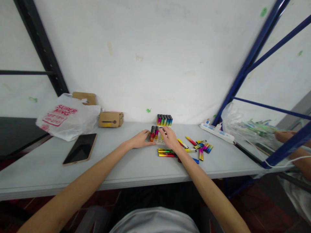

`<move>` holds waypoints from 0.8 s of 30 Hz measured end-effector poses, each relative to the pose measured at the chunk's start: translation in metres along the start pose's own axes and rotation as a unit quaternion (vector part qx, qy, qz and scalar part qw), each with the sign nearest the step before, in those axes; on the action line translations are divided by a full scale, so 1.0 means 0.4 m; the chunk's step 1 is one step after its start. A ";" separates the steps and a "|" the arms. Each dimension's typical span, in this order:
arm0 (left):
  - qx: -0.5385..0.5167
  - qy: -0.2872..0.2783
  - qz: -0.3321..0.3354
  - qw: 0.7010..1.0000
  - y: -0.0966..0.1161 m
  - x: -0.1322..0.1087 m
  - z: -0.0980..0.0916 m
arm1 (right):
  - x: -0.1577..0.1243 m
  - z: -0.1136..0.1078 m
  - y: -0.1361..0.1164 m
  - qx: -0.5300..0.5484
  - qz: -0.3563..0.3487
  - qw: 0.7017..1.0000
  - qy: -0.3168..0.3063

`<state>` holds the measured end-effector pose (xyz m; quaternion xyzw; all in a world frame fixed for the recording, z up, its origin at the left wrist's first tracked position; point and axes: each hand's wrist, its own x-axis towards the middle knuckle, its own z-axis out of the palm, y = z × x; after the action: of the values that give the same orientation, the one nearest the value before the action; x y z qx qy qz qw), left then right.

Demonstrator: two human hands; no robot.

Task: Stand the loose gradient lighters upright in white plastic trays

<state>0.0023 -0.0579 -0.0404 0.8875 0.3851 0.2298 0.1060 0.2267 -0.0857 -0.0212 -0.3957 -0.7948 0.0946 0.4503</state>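
Observation:
A clear plastic tray [159, 141] stands on the table in front of me, with red and purple lighters [152, 134] upright in its left part. My left hand [141, 139] is closed around the tray's left end, its thumb side along the front edge. Over the right part of the tray, my right hand [169, 137] has its fingers bent downward and together. A yellowish lighter [162, 137] shows at its fingertips, partly hidden by them. Loose shiny lighters [165, 152] lie under and beside my right forearm.
A full block of lighters [164, 120] stands against the wall. More loose lighters [201, 154] lie at right, before a power strip [217, 132]. At left are a phone [80, 149], a plastic bag [68, 116] and a cardboard box [111, 119]. Another person's arm [300, 158] shows at far right.

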 end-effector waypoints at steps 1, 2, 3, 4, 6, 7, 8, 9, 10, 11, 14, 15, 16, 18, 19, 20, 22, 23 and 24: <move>0.002 -0.001 0.000 1.000 0.001 0.000 0.000 | 0.000 -0.004 0.002 -0.004 -0.004 1.000 -0.001; 0.004 0.000 0.000 1.000 0.001 0.000 0.000 | 0.000 -0.007 0.004 -0.007 -0.003 1.000 -0.009; 0.005 0.001 0.000 1.000 0.001 -0.001 0.001 | 0.000 -0.010 0.007 -0.009 0.003 1.000 -0.020; 0.005 0.003 0.001 1.000 0.000 -0.001 0.001 | -0.001 -0.011 0.009 -0.008 0.010 0.999 -0.033; 0.001 0.007 0.001 1.000 -0.001 -0.001 0.002 | -0.003 -0.012 0.013 -0.003 0.022 0.999 -0.048; -0.001 0.008 0.002 1.000 -0.001 -0.001 0.003 | -0.004 -0.011 0.014 -0.002 0.023 0.999 -0.049; -0.003 0.010 0.003 1.000 -0.001 -0.001 0.003 | -0.004 -0.009 0.016 -0.001 0.023 0.999 -0.049; -0.005 0.010 0.005 1.000 -0.001 -0.001 0.003 | -0.004 -0.007 0.018 -0.003 0.021 0.998 -0.052; -0.007 0.010 0.005 1.000 0.000 -0.001 0.002 | -0.004 -0.005 0.020 -0.005 0.019 0.998 -0.057; -0.008 0.009 0.004 1.000 0.001 -0.001 0.002 | -0.003 -0.004 0.022 -0.008 0.016 0.998 -0.064; -0.004 0.005 -0.001 1.000 0.005 -0.002 -0.001 | -0.002 -0.001 0.029 -0.011 0.001 0.996 -0.085; -0.002 0.003 -0.002 1.000 0.006 -0.003 -0.001 | -0.002 -0.001 0.031 -0.007 -0.004 0.996 -0.092; 0.001 0.002 -0.002 1.000 0.006 -0.003 -0.001 | -0.002 -0.001 0.032 -0.003 -0.009 0.995 -0.099; 0.001 0.005 -0.001 1.000 0.004 -0.002 0.000 | -0.003 -0.001 0.032 -0.002 -0.016 0.994 -0.111; 0.001 0.006 0.001 1.000 0.003 -0.002 0.000 | -0.003 -0.001 0.031 -0.005 -0.016 0.993 -0.117; 0.000 0.009 0.002 1.000 0.003 -0.002 0.001 | -0.003 0.000 0.030 -0.011 -0.016 0.992 -0.123; -0.001 0.011 0.004 1.000 0.002 -0.001 0.001 | -0.004 0.001 0.027 -0.033 -0.014 0.991 -0.130; -0.002 0.011 0.004 1.000 0.003 -0.001 0.001 | -0.005 0.003 0.026 -0.048 -0.011 0.991 -0.128; -0.003 0.011 0.003 1.000 0.004 -0.001 0.000 | -0.005 0.005 0.026 -0.067 -0.007 0.990 -0.123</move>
<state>0.0030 -0.0594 -0.0400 0.8858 0.3829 0.2408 0.1033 0.2315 -0.0799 -0.0289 -0.4047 -0.8513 0.0861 0.3225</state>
